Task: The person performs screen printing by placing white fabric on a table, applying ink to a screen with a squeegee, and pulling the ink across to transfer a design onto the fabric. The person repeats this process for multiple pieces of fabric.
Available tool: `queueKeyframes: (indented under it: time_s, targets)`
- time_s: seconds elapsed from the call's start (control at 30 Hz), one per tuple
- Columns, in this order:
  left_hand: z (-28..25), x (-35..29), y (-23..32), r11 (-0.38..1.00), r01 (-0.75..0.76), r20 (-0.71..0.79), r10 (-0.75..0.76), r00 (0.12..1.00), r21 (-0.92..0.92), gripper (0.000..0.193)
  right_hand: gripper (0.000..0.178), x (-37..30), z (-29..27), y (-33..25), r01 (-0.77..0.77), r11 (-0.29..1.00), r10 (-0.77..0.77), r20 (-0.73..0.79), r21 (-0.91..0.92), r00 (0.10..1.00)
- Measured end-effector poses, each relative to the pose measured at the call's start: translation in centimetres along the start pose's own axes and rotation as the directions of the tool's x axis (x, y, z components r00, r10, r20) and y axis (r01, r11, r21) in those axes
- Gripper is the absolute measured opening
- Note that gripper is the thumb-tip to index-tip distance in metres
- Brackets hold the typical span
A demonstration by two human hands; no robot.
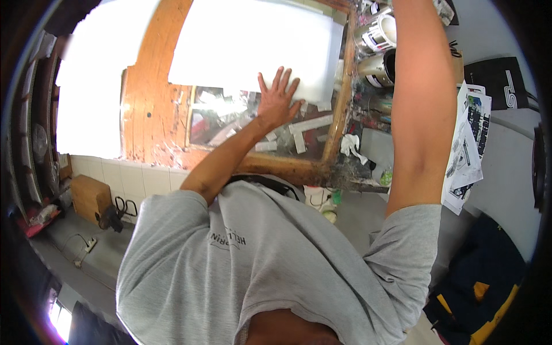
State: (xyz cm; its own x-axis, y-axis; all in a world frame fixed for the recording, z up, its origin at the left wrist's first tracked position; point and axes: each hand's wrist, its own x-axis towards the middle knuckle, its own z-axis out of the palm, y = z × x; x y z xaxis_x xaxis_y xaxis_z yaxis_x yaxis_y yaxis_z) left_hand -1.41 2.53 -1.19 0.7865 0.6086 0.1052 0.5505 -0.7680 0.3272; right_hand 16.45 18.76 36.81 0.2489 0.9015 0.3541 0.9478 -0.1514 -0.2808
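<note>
My left hand (279, 103) lies flat with its fingers spread at the lower edge of a large white sheet (253, 46). Its fingertips rest on the sheet, and the palm is over the glass below it. The glass is set in a wooden table frame (293, 168), and several pale strips (310, 123) show through it. My right arm (422, 109) stretches up past the right side of the table. It leaves the picture at the top, so my right hand is out of sight.
Metal cans (376, 70) and a crumpled white cloth (352, 147) sit along the table's right side. Beyond my right arm are printed papers (467, 155). A brown box (91, 198) stands at the left, near a power strip (90, 245). Dark navy and yellow fabric (471, 282) lies at lower right.
</note>
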Motion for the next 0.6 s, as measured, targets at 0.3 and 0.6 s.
queueKeyframes:
  time_s: [0.3,0.6]
  targets:
    - [-9.4,0.3,0.8,0.768,0.031,-0.135,-0.153,0.979,-0.640,0.054,0.062,-4.4,-0.3,-0.4,-0.003,0.990,-0.003,-0.041,-0.142,0.999]
    - [-13.2,-4.7,-3.2,-0.714,0.210,0.638,-0.405,0.655,-0.668,0.063,0.029,-25.3,17.0,-0.1,0.109,0.993,-0.117,0.223,0.049,0.968]
